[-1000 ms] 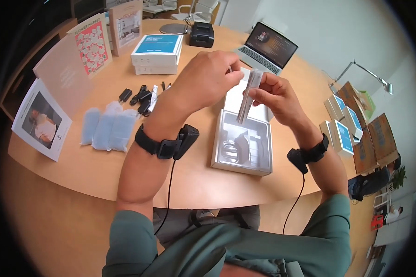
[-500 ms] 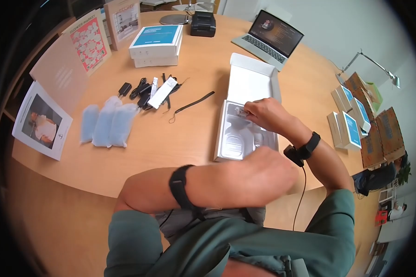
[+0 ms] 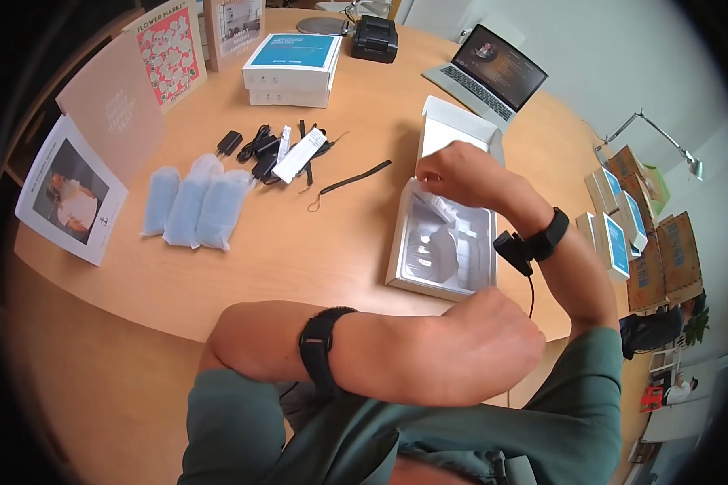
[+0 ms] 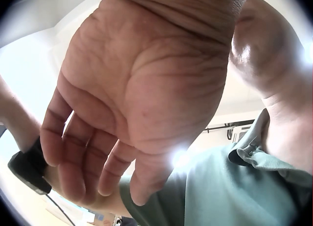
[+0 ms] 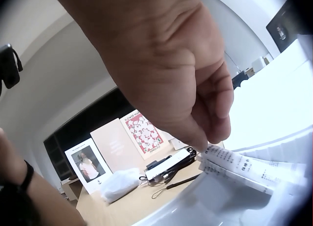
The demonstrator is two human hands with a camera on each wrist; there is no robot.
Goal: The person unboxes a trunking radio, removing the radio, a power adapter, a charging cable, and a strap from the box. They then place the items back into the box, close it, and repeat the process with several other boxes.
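Observation:
My right hand (image 3: 465, 178) reaches over the far left corner of an open white box (image 3: 416, 284). Its thumb and fingertips pinch a folded printed paper leaflet (image 5: 244, 169). The leaflet (image 3: 435, 205) slants down into the box's clear moulded tray (image 3: 427, 257). In the right wrist view, small dark print covers the paper, and its far end blurs into the tray. My left hand (image 3: 485, 347) hangs in front of my body, near the table edge. Seen from the left wrist, its palm (image 4: 146, 84) is bare and the fingers bend loosely round nothing.
Left of the box lie a thin black strap (image 3: 356, 176), cables with a white paper strip (image 3: 299, 157), a black adapter (image 3: 230, 143) and blue wrapped pouches (image 3: 192, 206). Blue-topped boxes (image 3: 291, 69), a laptop (image 3: 489, 77) and standing cards (image 3: 73, 190) surround them.
The right hand has lowered the leaflet from above the box into the tray's far left part. The left hand has come away from the leaflet and dropped towards my body.

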